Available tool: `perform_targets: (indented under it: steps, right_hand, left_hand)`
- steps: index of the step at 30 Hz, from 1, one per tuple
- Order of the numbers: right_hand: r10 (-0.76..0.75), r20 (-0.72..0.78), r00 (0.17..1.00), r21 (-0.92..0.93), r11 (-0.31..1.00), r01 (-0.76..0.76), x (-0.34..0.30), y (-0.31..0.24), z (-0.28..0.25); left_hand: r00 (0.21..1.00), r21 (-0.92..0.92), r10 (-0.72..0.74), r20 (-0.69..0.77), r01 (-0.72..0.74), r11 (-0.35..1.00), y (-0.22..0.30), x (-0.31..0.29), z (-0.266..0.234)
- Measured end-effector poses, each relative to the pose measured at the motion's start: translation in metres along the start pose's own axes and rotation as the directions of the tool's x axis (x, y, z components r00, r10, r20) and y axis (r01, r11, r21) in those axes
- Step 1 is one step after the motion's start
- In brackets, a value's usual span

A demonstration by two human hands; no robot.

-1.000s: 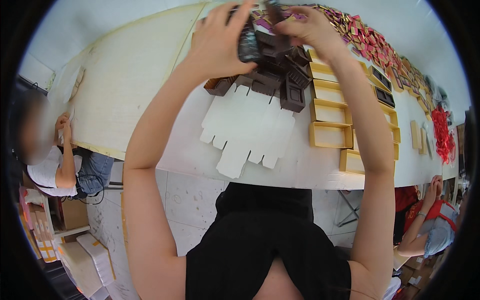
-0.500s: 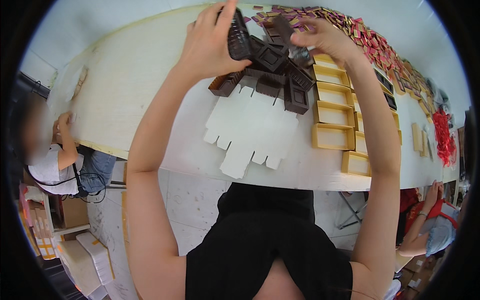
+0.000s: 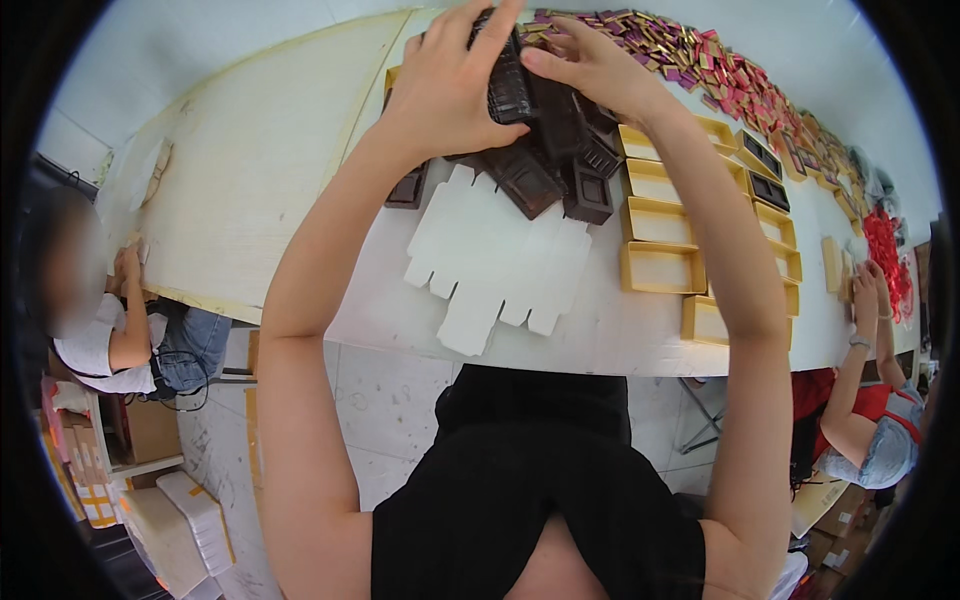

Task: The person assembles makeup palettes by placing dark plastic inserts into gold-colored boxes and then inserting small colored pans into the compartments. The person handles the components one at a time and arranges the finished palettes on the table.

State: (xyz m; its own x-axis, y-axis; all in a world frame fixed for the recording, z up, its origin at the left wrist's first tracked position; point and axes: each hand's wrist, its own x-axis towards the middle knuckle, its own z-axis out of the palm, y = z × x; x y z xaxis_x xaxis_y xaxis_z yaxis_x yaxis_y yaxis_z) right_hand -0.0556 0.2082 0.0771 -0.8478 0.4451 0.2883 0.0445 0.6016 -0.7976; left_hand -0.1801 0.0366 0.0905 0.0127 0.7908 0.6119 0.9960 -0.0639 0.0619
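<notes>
My left hand [image 3: 440, 85] grips a stack of dark brown plastic trays [image 3: 510, 95] over the far side of the table, its thumb along the near end. Beside it, my right hand [image 3: 605, 75] reaches in with the thumb against the trays and fingers curled, at the upper end of a dark brown tray [image 3: 560, 120]; its exact grip is partly hidden. Under and around both hands lie more loose dark brown trays [image 3: 588, 192], some tilted on one another. A flat white die-cut card sheet [image 3: 495, 260] with slots and tabs lies just nearer to me.
Shallow gold-edged boxes [image 3: 662, 268] stand in rows to the right, two of the boxes there with dark trays [image 3: 768, 192] inside. Small pink, purple and gold pieces [image 3: 700, 60] are heaped at the back. Red ribbon [image 3: 882, 245] lies far right. Other people sit at both sides.
My right hand has moved left toward the stack in my left hand, which has shifted slightly right. Loose trays have shifted about. The person at right now reaches over the table.
</notes>
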Motion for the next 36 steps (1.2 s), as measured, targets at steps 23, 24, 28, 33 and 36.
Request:
perform_targets:
  steps: [23,24,28,33,36]
  right_hand:
    - [0.170,0.071,0.983,0.128,0.976,-0.178,0.013,0.016,0.018]
    - [0.204,0.098,0.974,0.142,0.966,-0.217,0.008,0.016,0.014]
    - [0.187,0.042,0.981,0.298,0.935,-0.191,0.007,0.031,0.011]
    - [0.220,-0.002,0.975,0.432,0.880,-0.198,0.015,0.027,0.006]
    - [0.187,-0.032,0.982,0.418,0.895,-0.157,0.008,0.026,-0.001]
  left_hand:
    - [0.982,-0.321,-0.092,-0.165,0.035,0.946,-0.028,-0.006,0.051]
    - [0.971,-0.215,-0.123,-0.205,0.077,0.973,-0.042,-0.013,0.054]
    - [0.880,-0.155,-0.454,-0.138,0.434,0.888,-0.067,-0.026,0.049]
    - [0.726,0.184,-0.515,0.455,0.490,0.852,-0.001,-0.011,0.059]
    - [0.751,-0.090,-0.604,0.268,0.643,0.760,-0.054,-0.019,0.067]
